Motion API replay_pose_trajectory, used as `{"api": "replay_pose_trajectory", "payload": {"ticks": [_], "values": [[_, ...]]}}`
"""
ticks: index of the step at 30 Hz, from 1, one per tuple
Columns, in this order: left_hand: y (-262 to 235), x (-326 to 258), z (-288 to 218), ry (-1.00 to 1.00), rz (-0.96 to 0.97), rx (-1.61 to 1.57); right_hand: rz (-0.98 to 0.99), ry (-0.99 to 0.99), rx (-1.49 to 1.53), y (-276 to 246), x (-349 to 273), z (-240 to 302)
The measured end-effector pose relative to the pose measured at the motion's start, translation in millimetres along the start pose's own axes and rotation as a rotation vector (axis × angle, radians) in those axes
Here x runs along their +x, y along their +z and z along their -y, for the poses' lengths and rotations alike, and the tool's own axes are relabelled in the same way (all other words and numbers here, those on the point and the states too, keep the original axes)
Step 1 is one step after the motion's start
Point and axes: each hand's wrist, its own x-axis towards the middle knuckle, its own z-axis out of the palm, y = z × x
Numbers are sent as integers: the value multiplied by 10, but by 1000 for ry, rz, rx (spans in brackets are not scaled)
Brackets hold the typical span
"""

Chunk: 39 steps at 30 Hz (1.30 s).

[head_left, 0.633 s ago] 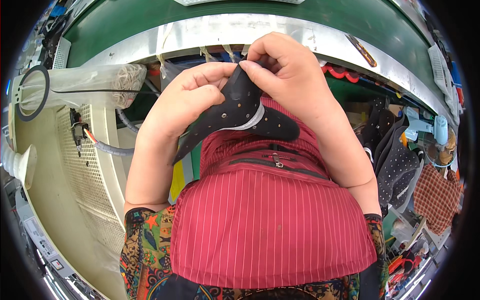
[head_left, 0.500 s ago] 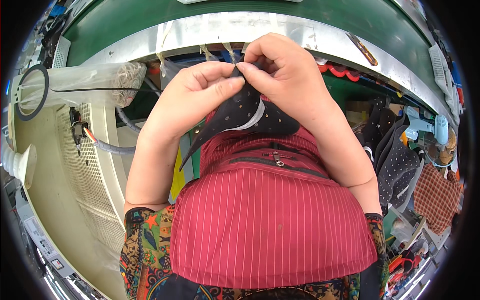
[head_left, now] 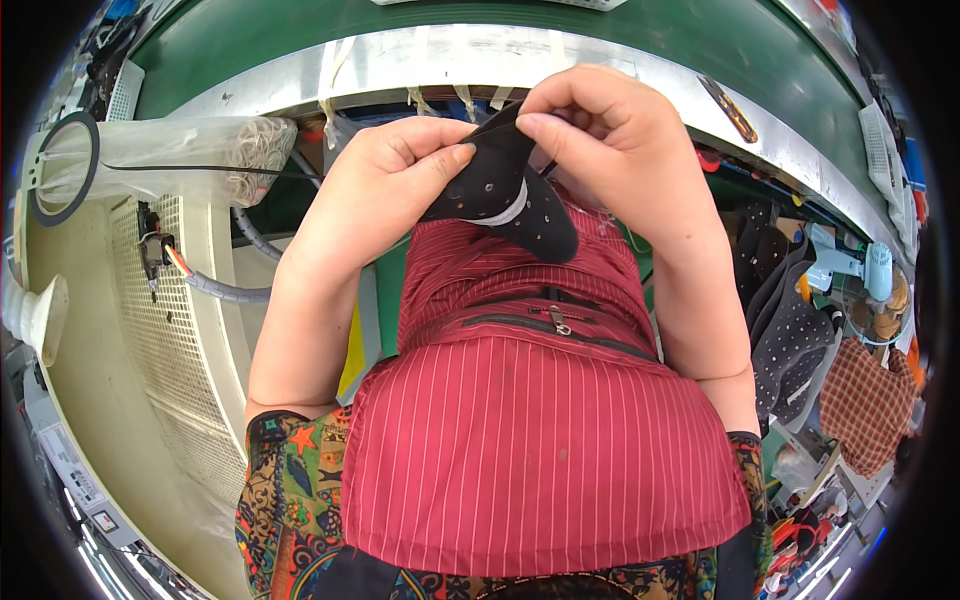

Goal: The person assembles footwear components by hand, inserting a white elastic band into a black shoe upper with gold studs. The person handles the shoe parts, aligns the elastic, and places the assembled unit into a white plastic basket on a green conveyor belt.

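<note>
Two hands [head_left: 388, 187] [head_left: 622, 140], pinched black dotted fabric [head_left: 503, 165], red apron [head_left: 550, 450]

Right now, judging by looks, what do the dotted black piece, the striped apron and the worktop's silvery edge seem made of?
Dotted black piece: matte, probably fabric or thin foam, since it curves softly.
Striped apron: woven-looking cloth, smooth finish, with soft creases; fibre unclear.
Silvery edge: probably bare metal, given its streaky shine and scuffs.
</note>
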Motion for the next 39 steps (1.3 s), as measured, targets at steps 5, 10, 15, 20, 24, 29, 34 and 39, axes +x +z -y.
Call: {"api": "replay_pose_trajectory", "payload": {"ticks": [5, 10, 15, 20, 24, 29, 34, 39], "values": [[-9, 12, 12, 52, 48, 21, -39, -70, -64, -15, 31, -64], [-12, 0, 21, 25, 63, -6, -72, -93, -107, 22, 46, -92], [5, -18, -17, -18, 63, -44, -95, -89, -120, 55, 50, -99], [-33, -10, 1, -20, 117, -70, -71, -47, -144, 46, 38, -83], [-35, 12, 15, -14, 148, -89, -48, -43, -169, 62, 31, -85], [73, 67, -22, -75, 56, 33, -24, -71, -246, 65, 20, -47], [104, 67, 19, -86, 67, -120, -41, -106, -252, 56, 16, -115], [50, 90, 74, -126, 34, -244, 90, -52, -268, 15, -14, -40]]}}
